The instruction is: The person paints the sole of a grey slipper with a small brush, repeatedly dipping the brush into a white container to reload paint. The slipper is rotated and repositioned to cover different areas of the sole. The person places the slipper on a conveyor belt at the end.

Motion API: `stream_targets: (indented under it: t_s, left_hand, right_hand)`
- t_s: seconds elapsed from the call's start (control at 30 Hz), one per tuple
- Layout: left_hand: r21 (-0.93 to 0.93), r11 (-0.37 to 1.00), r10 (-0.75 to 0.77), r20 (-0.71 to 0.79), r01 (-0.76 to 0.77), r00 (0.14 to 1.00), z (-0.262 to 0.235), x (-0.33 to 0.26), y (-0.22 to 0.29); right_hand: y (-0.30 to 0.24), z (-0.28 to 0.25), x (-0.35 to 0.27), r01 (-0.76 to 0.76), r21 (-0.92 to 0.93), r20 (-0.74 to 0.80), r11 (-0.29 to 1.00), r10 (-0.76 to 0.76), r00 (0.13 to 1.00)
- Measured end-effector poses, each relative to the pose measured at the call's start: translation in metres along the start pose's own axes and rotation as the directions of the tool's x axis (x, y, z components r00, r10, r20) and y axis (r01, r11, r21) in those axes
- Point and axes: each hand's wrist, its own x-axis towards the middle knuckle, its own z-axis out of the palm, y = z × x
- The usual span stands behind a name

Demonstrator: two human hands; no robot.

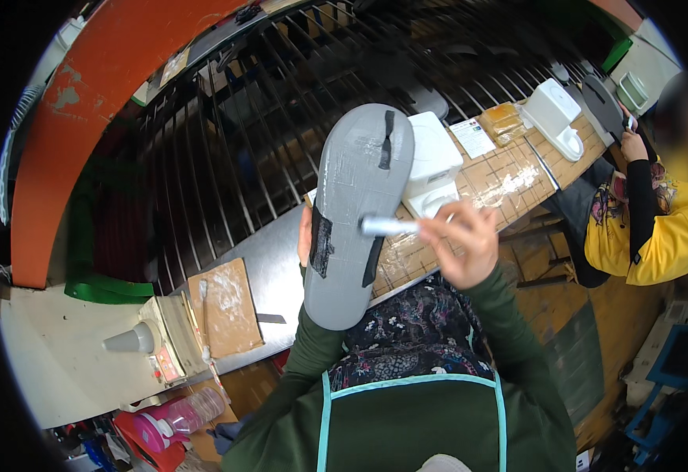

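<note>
Above the silvery metal tabletop (273,275), your left grip (305,236) sits mostly behind the grey, oblong, rubbery-looking sole (352,193); I can't tell whether it closes. Best keep the sole steady and sweep thin, even strokes with the pale, slim, dark-tipped brush (391,227) clamped in your right grip (463,242).
</note>
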Motion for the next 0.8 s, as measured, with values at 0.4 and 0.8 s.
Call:
stream_targets:
  t_s: [0.4, 0.8]
  left_hand:
    - [0.663, 0.670, 0.229, 0.241, -0.332, 0.943, 0.017, -0.054, 0.027]
    - [0.955, 0.112, 0.357, 0.220, -0.275, 0.908, -0.008, -0.031, 0.022]
  right_hand:
    - [0.062, -0.027, -0.044, -0.482, 0.090, 0.060, 0.871, 0.479, 0.876]
    - [0.074, -0.007, -0.048, -0.112, -0.514, 0.003, 0.850, 0.132, 0.991]
